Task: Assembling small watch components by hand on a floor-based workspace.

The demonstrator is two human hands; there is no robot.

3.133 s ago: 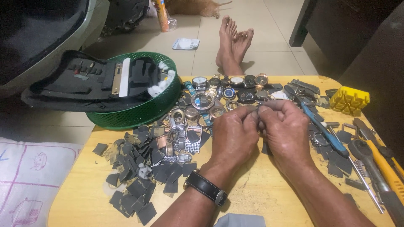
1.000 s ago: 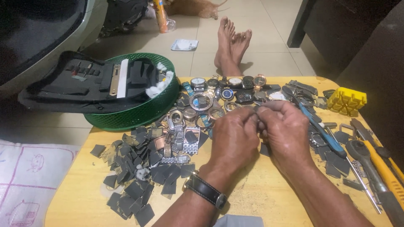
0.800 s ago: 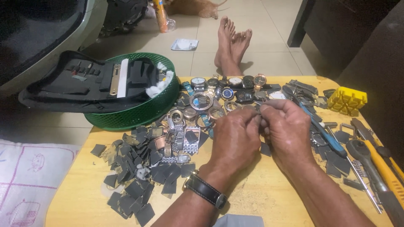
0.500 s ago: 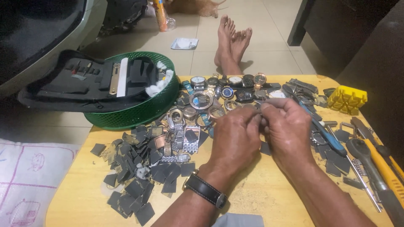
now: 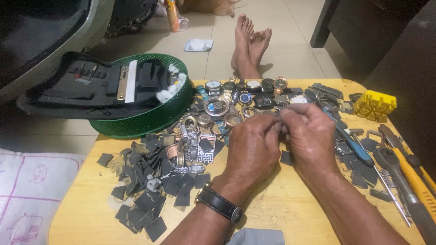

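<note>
Both hands meet over the table (image 5: 281, 213), left hand (image 5: 254, 147) and right hand (image 5: 311, 136) with fingertips pressed together, pinching a small part too hidden to identify, just before the watches (image 5: 245, 90); judging by this, fine fitting work needing steady, precise finger pressure.

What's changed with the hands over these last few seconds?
Hardly anything. The left hand and right hand stay pressed together, fingertips pinching something too small to make out, above the light wooden table. The heap of dark square pieces and green mesh basket have not moved.
</note>
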